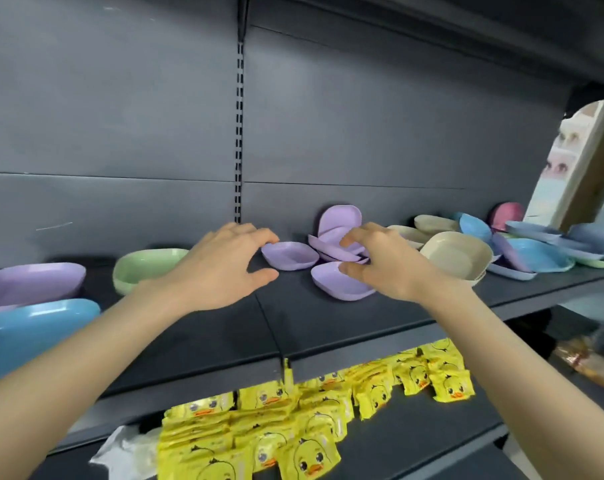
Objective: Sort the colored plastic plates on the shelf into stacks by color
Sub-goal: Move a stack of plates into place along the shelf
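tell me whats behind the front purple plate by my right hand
A pile of purple plates, then an upright purple plate leaning on the back panel. The right hand covers the pile's right side, so the count is unclear.

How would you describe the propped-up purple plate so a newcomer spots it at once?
Start at the slotted upright in the shelf's back panel and look just right of it, beyond the right hand. There a lilac plate leans against the panel; unlike the purple plates lying flat around it, it stands on edge.
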`<move>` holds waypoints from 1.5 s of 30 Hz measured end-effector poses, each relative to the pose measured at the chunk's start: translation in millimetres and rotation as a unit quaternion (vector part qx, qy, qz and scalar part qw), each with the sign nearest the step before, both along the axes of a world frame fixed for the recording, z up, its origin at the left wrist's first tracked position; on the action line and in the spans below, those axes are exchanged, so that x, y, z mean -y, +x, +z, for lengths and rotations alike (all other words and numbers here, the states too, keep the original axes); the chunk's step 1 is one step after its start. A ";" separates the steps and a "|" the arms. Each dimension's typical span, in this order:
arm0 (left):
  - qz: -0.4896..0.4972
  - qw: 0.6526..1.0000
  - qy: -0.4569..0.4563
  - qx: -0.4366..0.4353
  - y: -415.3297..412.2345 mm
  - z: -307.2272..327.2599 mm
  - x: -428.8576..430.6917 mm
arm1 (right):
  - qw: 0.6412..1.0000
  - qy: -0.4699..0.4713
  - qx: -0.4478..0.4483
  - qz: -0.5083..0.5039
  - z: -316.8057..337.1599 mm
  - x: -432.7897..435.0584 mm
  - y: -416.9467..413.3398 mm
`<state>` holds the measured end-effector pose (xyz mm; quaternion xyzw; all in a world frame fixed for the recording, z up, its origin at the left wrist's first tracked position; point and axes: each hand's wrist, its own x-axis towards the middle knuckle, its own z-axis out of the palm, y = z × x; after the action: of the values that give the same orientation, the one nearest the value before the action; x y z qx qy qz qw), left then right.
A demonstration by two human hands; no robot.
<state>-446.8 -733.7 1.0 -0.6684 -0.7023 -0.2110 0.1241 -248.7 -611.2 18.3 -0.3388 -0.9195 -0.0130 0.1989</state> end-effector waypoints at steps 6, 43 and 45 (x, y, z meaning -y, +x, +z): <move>-0.019 1.000 -0.003 -0.008 49.6 12.6 -46.1 | 1.000 -0.005 -0.022 -0.007 1.9 -37.2 47.7; -0.071 0.994 -0.069 0.050 196.2 -36.0 -454.3 | 0.999 -0.020 -0.028 -0.037 -19.8 -432.7 199.6; -0.045 0.994 -0.082 0.064 207.2 -38.4 -467.6 | 0.999 -0.013 -0.034 -0.007 -17.8 -450.6 212.0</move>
<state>-239.6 -266.1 -37.3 -0.6922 -0.6932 -0.2004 0.0145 -36.6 -160.6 0.5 -0.3482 -0.9098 0.0086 0.2258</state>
